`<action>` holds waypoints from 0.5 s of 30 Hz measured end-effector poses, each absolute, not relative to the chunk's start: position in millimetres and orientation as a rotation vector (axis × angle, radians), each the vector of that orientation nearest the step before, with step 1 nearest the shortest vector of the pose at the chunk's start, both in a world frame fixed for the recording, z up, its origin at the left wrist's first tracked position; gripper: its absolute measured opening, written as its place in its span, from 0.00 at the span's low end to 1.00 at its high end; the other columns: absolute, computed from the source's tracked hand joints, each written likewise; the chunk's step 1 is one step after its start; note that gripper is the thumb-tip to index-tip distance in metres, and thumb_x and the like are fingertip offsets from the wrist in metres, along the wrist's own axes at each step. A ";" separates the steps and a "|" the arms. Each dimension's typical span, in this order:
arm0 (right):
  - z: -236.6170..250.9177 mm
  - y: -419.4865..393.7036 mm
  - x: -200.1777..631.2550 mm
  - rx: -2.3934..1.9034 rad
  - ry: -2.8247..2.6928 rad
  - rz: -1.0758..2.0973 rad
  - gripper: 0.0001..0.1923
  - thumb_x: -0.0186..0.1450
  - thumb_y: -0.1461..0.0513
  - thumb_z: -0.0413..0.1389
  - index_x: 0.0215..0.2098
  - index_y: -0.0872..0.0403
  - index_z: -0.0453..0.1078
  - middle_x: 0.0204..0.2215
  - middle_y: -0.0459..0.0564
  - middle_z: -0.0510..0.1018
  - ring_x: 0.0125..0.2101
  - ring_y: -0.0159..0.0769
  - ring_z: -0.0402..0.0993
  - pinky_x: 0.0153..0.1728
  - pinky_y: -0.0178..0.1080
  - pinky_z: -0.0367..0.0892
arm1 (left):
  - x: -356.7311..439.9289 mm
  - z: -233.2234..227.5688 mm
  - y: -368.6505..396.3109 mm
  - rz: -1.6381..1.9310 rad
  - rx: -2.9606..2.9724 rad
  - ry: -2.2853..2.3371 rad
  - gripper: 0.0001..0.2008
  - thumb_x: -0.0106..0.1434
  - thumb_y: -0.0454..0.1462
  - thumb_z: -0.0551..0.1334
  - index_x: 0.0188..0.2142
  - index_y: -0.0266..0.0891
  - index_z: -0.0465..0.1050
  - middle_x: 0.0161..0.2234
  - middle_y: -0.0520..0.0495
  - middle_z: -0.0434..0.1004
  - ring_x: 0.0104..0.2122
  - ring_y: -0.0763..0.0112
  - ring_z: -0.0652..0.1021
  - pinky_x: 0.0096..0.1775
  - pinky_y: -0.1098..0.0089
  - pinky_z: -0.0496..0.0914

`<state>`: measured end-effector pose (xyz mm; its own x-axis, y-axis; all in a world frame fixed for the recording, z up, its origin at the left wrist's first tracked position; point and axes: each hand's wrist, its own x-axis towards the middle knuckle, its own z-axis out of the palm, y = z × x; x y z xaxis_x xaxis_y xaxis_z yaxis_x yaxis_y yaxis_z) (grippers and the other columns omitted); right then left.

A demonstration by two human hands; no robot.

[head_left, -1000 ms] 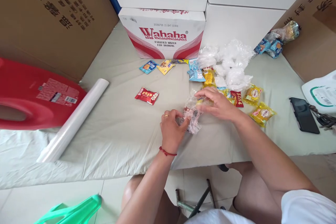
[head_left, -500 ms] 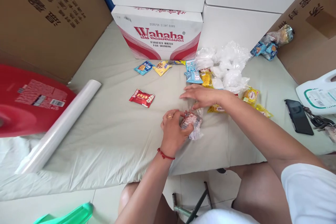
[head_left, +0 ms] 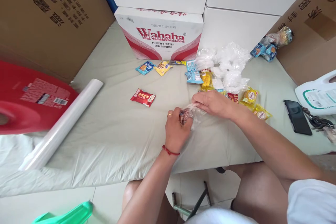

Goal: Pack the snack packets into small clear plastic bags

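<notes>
Over the near middle of the cloth-covered surface, my left hand point(head_left: 177, 127) is closed around a small brownish-red snack packet point(head_left: 186, 114) inside a clear plastic bag point(head_left: 197, 112). The packet's print is too blurred to read. Thumb and fingers of my right hand point(head_left: 214, 103) pinch the bag's gathered end. To the left lies a red snack packet point(head_left: 143, 97), apart from both hands. Behind my right hand are yellow packets point(head_left: 206, 79), a light blue packet point(head_left: 193, 76) and crumpled clear plastic bags point(head_left: 232, 66).
A Wahaha water carton point(head_left: 160, 36) stands at the back. On the left are a red container point(head_left: 31, 98) and a roll of plastic film point(head_left: 63, 122). A phone point(head_left: 298, 117), keys point(head_left: 319, 120) and a white jug point(head_left: 317, 92) sit at the right.
My right hand has gone from spread fingers to pinching the bag's end, drawing the plastic out to the right. The left hand still holds the packet, shifted slightly right.
</notes>
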<state>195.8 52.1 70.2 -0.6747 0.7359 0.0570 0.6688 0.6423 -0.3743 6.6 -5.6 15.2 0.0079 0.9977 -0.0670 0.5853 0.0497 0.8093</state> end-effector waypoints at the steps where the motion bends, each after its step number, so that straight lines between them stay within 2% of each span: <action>1: 65.0 40.0 191.2 -1.190 -2.620 0.417 0.11 0.74 0.60 0.48 0.37 0.52 0.70 0.30 0.48 0.73 0.30 0.37 0.67 0.31 0.37 0.61 | 6.5 13.8 -5.0 0.815 1.584 1.655 0.04 0.60 0.36 0.61 0.36 0.43 0.67 0.33 0.49 0.65 0.35 0.62 0.71 0.39 0.64 0.67; 4: 41.3 1.6 169.9 -1.319 -2.426 0.286 0.15 0.75 0.63 0.45 0.37 0.53 0.72 0.33 0.53 0.77 0.32 0.40 0.71 0.33 0.40 0.65 | 8.0 7.7 -3.4 0.938 1.492 1.700 0.05 0.60 0.35 0.61 0.36 0.42 0.66 0.33 0.49 0.67 0.38 0.61 0.71 0.42 0.62 0.67; 7: 18.4 -29.8 143.7 -1.391 -2.095 0.333 0.16 0.76 0.63 0.44 0.50 0.54 0.73 0.46 0.58 0.80 0.46 0.43 0.76 0.47 0.45 0.72 | 9.2 1.5 -3.8 1.071 1.371 1.771 0.09 0.58 0.35 0.63 0.38 0.41 0.67 0.37 0.46 0.70 0.41 0.60 0.72 0.44 0.60 0.68; 9: 8.5 -41.6 129.0 -1.399 -1.933 0.468 0.19 0.76 0.60 0.45 0.60 0.53 0.68 0.56 0.60 0.77 0.57 0.45 0.72 0.58 0.49 0.69 | 8.9 -0.7 -6.7 1.174 1.264 1.761 0.10 0.59 0.37 0.64 0.40 0.39 0.69 0.39 0.44 0.71 0.42 0.61 0.73 0.45 0.60 0.69; 11: 2.3 -45.6 119.4 -1.439 -1.807 0.641 0.25 0.74 0.55 0.50 0.66 0.53 0.63 0.63 0.61 0.71 0.63 0.48 0.67 0.63 0.54 0.65 | 8.4 -0.7 -11.5 1.267 1.169 1.649 0.12 0.63 0.41 0.62 0.45 0.39 0.71 0.42 0.43 0.73 0.42 0.62 0.75 0.46 0.60 0.71; 13: -1.9 -43.4 115.3 -1.496 -1.645 0.820 0.34 0.69 0.51 0.57 0.69 0.54 0.59 0.64 0.63 0.70 0.63 0.52 0.67 0.62 0.57 0.65 | 8.7 1.2 -16.5 1.324 1.119 1.492 0.16 0.68 0.46 0.59 0.49 0.40 0.73 0.44 0.43 0.75 0.42 0.63 0.77 0.45 0.61 0.72; 15: -5.0 -37.7 115.7 -1.520 -1.422 0.983 0.35 0.66 0.49 0.60 0.67 0.54 0.61 0.58 0.62 0.75 0.56 0.52 0.74 0.58 0.56 0.69 | 9.3 3.6 -19.3 1.339 1.121 1.364 0.19 0.69 0.49 0.58 0.51 0.41 0.76 0.46 0.42 0.78 0.44 0.62 0.78 0.46 0.62 0.73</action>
